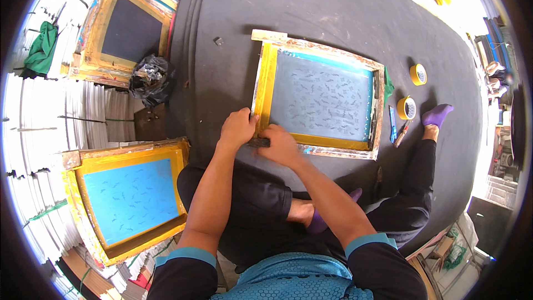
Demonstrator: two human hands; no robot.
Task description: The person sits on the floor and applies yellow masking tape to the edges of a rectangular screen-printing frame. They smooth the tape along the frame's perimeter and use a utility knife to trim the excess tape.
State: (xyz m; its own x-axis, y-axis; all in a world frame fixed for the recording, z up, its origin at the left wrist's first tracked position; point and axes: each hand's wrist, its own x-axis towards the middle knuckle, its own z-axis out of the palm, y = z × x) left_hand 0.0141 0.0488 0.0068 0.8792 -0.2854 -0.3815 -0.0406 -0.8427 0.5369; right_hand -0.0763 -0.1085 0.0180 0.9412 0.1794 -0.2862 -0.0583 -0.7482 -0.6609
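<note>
A screen printing frame (pixel 321 93) lies on the dark grey padded surface in front of me. Its wood is paint-stained, yellow tape lines the inner edges, and the grey-blue mesh carries small dark motifs. My left hand (pixel 237 128) is closed round the left bar of this frame, close to the near left corner. At that same corner, my right hand (pixel 280 145) has its fingers curled down over the taped edge, beside a dark wooden end (pixel 257 142). Its fingertips are partly hidden, and both hands are nearly touching.
Right of the frame lie two yellow tape rolls (pixel 419 74), a blue cutter (pixel 393 124) and a worn-handled tool (pixel 402 134). A blue-mesh screen (pixel 133 200) leans at the lower left. Farther left are a dark screen (pixel 131 29), a black plastic bag (pixel 151 79) and paper stacks (pixel 94 112).
</note>
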